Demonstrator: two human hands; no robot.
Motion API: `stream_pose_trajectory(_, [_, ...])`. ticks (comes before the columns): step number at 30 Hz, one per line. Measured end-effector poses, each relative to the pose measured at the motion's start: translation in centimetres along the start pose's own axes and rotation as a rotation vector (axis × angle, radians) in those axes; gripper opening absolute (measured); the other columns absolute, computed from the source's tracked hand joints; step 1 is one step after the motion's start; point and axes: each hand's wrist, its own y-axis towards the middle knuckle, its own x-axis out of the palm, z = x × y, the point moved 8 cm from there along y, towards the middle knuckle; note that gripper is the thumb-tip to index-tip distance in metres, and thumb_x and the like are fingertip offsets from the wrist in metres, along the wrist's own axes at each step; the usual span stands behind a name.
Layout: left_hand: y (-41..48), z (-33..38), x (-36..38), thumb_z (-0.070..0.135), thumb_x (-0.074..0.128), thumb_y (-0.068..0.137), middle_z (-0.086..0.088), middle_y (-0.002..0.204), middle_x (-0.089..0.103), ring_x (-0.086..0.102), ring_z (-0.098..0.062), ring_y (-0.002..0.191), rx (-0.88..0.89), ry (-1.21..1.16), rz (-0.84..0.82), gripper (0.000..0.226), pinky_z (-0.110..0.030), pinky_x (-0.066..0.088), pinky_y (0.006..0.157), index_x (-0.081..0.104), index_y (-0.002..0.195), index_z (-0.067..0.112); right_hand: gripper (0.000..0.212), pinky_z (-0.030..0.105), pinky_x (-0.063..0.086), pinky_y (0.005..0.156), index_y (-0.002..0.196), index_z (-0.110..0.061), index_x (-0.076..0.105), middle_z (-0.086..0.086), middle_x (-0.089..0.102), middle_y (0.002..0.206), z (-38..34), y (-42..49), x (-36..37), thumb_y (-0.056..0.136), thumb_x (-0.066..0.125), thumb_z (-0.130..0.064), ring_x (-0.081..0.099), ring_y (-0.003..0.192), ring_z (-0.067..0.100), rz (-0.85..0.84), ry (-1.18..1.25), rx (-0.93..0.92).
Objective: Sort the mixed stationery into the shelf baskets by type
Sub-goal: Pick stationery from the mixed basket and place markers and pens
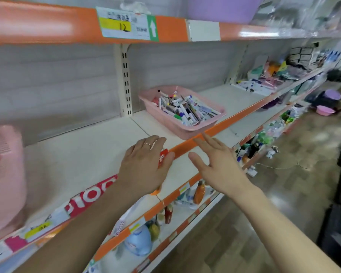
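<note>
A pink basket [203,125] stands on the white shelf [91,154], right of the middle, and holds several mixed pens and markers [183,107]. At the far left edge a second pink basket [6,174] is partly cut off and blurred. My left hand [146,162] hovers over the shelf's front edge with relaxed fingers and holds nothing. My right hand [215,160] is spread flat beside it, just short of the basket with the pens, also empty.
The shelf's orange front strip [215,131] carries price labels and a red sign. Above runs another orange shelf edge [47,22] with a purple tub [222,8]. Lower shelves hold bottles [199,192]. Packaged goods [274,75] lie further right. Floor space opens to the right.
</note>
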Motion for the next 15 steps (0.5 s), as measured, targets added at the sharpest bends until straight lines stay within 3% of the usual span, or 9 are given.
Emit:
stream_pose_trajectory(10, [11.8, 0.9, 3.6, 0.052, 0.032, 0.102, 0.001, 0.152, 0.044, 0.036, -0.019, 0.140, 0.033, 0.021, 0.016, 0.056, -0.035, 0.026, 0.113, 0.043, 0.147, 0.022, 0.055, 0.050, 0.025, 0.118, 0.149, -0.032, 0.038, -0.001, 0.026, 0.161, 5.0, 12.7, -0.1, 0.099, 0.039, -0.054, 0.021, 0.149, 0.022, -0.054, -0.046, -0.048])
stream_pose_trajectory(13, [15.1, 1.4, 4.4, 0.052, 0.029, 0.103, 0.003, 0.149, 0.047, 0.038, -0.019, 0.137, 0.039, 0.067, -0.012, 0.055, -0.032, 0.026, 0.110, 0.044, 0.145, 0.021, 0.048, 0.045, 0.038, 0.109, 0.140, -0.023, 0.050, 0.003, 0.044, 0.151, 6.8, 16.1, -0.2, 0.098, 0.047, -0.046, 0.040, 0.139, 0.025, -0.076, 0.003, -0.032])
stream_pose_trajectory(15, [17.1, 1.6, 5.3, 0.051, 0.031, 0.103, 0.001, 0.146, 0.050, 0.041, -0.022, 0.135, 0.011, 0.095, -0.062, 0.054, -0.033, 0.028, 0.108, 0.045, 0.144, 0.020, 0.038, 0.043, 0.048, 0.094, 0.124, -0.013, 0.059, 0.008, 0.062, 0.127, 7.9, 18.1, -0.2, 0.096, 0.053, -0.038, 0.057, 0.114, 0.027, -0.077, 0.034, -0.012])
